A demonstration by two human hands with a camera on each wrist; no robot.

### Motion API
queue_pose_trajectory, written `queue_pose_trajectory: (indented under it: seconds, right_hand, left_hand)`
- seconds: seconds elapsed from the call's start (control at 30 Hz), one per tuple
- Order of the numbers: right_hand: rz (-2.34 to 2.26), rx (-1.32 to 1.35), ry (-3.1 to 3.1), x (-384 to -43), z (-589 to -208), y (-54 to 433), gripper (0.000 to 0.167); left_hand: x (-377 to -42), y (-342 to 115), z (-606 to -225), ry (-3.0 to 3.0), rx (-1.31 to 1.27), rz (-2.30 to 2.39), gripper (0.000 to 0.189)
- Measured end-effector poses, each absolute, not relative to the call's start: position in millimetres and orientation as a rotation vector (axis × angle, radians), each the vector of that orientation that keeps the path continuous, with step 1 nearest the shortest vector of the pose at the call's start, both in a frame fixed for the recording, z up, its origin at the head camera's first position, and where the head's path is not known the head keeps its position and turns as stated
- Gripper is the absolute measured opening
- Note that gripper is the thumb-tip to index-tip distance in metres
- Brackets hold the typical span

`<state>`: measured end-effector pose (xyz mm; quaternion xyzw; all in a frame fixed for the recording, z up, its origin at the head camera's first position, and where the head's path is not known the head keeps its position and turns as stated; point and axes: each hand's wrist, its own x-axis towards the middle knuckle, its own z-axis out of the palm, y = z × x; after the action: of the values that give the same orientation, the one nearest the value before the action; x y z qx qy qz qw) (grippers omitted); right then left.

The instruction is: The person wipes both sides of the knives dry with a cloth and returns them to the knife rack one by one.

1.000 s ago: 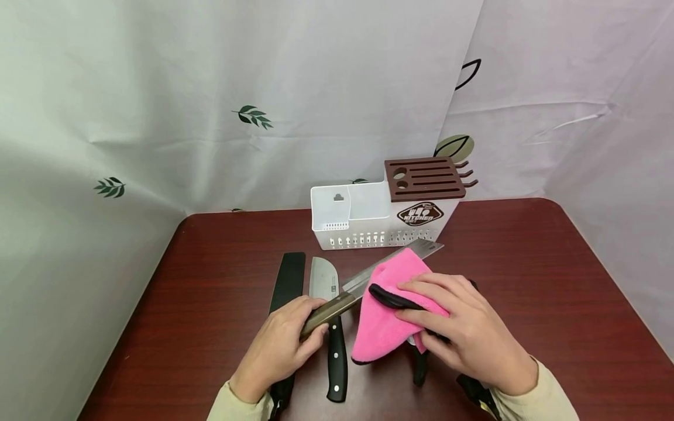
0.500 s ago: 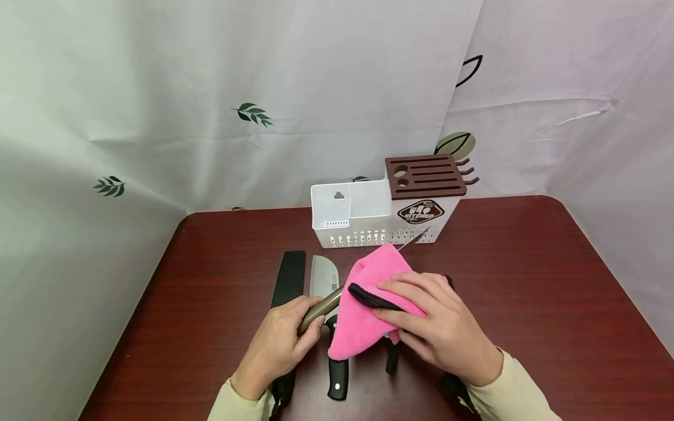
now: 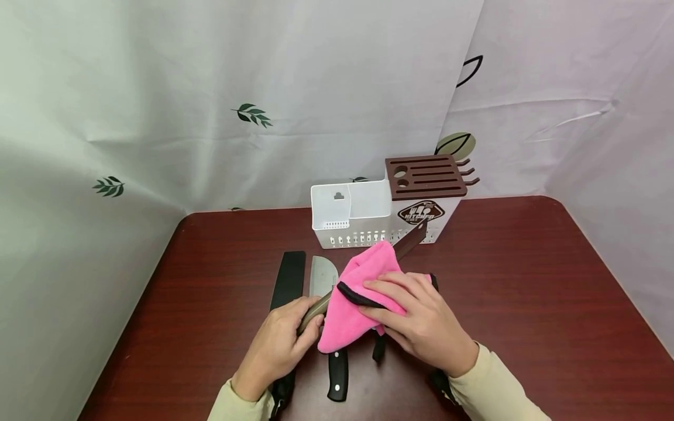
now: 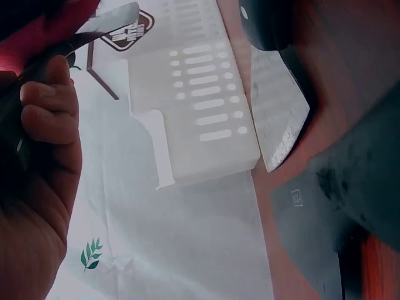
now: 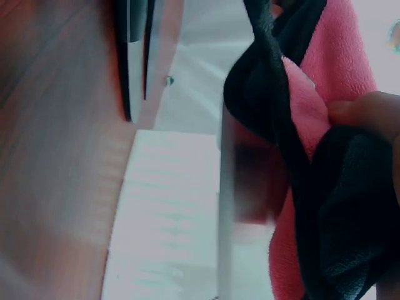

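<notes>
My left hand (image 3: 276, 339) grips the brown handle of a kitchen knife (image 3: 314, 311), whose blade points up and to the right. A pink cloth (image 3: 358, 298) with black edging is in my right hand (image 3: 421, 321), bunched over the middle of the blade and reaching to the handle. Beyond the cloth, the blade's end shows dark in the head view, overlapping the front of the white holder (image 3: 337, 238). Most of the blade is hidden by the cloth. In the left wrist view the blade end (image 4: 112, 22) sticks out past the pink cloth (image 4: 47, 28).
Under the hands lie a broad-bladed knife (image 3: 323, 275) with a riveted black handle and a long black blade (image 3: 288, 278). Another black handle (image 3: 378, 349) shows below the cloth. The holder has a brown slotted top (image 3: 425, 177) and stands against the white curtain (image 3: 337, 88).
My right hand and the cloth have slid left along the knife toward its handle. The blade has rolled from its bright face to a dark one. My left hand keeps its place.
</notes>
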<state>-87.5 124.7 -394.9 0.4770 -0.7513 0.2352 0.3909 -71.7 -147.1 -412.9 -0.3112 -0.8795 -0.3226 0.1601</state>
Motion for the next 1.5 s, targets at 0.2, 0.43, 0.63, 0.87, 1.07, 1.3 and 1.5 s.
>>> queue_pose_trajectory:
  seconds: [0.2, 0.43, 0.63, 0.87, 1.07, 1.3, 1.5]
  right_hand:
    - [0.606, 1.157, -1.889, -91.8, -400.7, 120.5, 0.027]
    - [0.643, 1.076, -1.857, -95.0, -404.9, 116.5, 0.025]
    - [0.694, 0.958, -1.862, -96.6, -407.1, 116.3, 0.022]
    - [0.735, 0.823, -1.916, -99.3, -408.5, 122.7, 0.02]
    - [0.774, 0.754, -1.896, -105.2, -408.4, 132.0, 0.02]
    - [0.82, 0.666, -1.866, -112.3, -406.7, 144.1, 0.017]
    - [0.905, 0.579, -1.866, -114.7, -404.1, 154.3, 0.021]
  left_hand:
    - [-70.2, -146.8, -410.0, -2.515, -0.895, -0.967, 0.021]
    - [-71.0, -144.5, -410.8, -2.446, -0.943, -0.956, 0.027]
    - [-69.8, -145.0, -410.1, -2.465, -0.938, -0.972, 0.026]
    - [-69.1, -145.7, -408.9, -2.49, -0.942, -1.018, 0.023]
    - [-68.5, -145.3, -407.5, -2.462, -0.975, -1.064, 0.022]
    - [-67.0, -145.1, -406.3, -2.478, -0.981, -1.086, 0.024]
    - [-66.9, -144.6, -406.6, -2.443, -1.015, -1.093, 0.023]
